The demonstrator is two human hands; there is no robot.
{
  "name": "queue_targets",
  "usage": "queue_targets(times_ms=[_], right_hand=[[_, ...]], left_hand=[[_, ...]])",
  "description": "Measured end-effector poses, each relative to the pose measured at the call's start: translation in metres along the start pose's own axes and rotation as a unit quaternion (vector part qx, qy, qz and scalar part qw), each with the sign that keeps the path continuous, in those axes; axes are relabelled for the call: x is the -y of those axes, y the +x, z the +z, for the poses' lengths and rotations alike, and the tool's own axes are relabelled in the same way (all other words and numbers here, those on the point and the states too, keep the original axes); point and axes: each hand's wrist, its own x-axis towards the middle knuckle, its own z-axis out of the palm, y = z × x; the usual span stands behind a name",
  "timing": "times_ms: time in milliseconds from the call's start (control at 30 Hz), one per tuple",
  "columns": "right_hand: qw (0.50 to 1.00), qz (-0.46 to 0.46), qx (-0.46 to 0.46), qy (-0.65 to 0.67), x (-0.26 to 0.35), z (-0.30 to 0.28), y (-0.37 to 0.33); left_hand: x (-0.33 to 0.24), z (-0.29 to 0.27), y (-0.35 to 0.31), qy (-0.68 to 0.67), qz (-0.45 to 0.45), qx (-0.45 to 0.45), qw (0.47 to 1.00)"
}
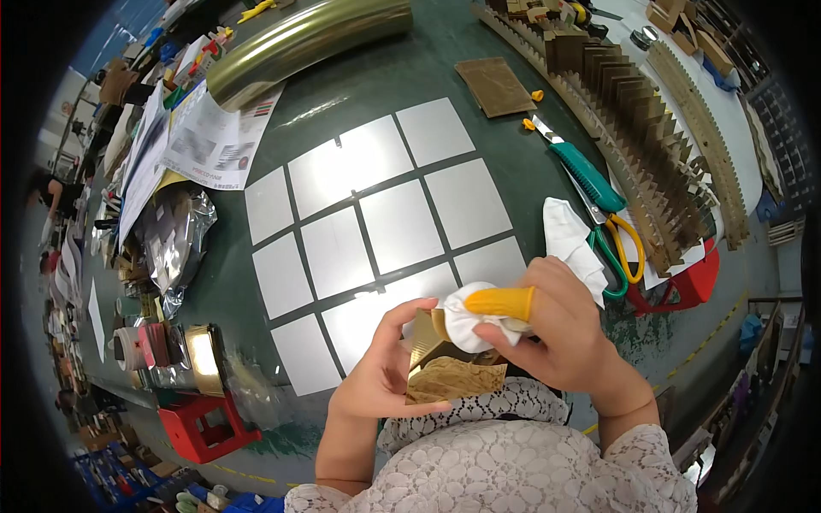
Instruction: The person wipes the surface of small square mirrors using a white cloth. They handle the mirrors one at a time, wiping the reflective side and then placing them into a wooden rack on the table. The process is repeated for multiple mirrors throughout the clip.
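Observation:
My left hand (369, 376) grips a shiny gold box-like piece (457, 378) by its side, thumb at the top and fingers underneath. A bunched white cloth (466, 329) is pinched in my right hand (564, 333) and touches the piece's upper edge. One right finger wears a yellow finger cot (500, 303). Both hands are close to my body, at the near edge of the dark green table (505, 128). Just beyond them lie several flat silvery-white plates (402, 227), set in rows with narrow gaps.
To the right lie a white cloth (569, 239), a teal-handled cutter (590, 178) and scissors (629, 248). Brown sheets stand in a notched rack (607, 94). A gold film roll (316, 43), papers (205, 141) and a red stool (205, 427) are at left.

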Motion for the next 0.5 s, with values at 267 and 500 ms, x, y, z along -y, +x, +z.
queue_targets(times_ms=[267,500], right_hand=[[1.0,-0.021,0.009,-0.02,0.0008,0.004,0.0055],[0.998,0.007,-0.005,-0.057,-0.0009,-0.0011,-0.0029]], left_hand=[[-0.0014,0.0085,0.0022,-0.025,-0.007,-0.044,0.999],[0.0047,0.0009,0.0004,-0.011,0.053,-0.035,0.998]])
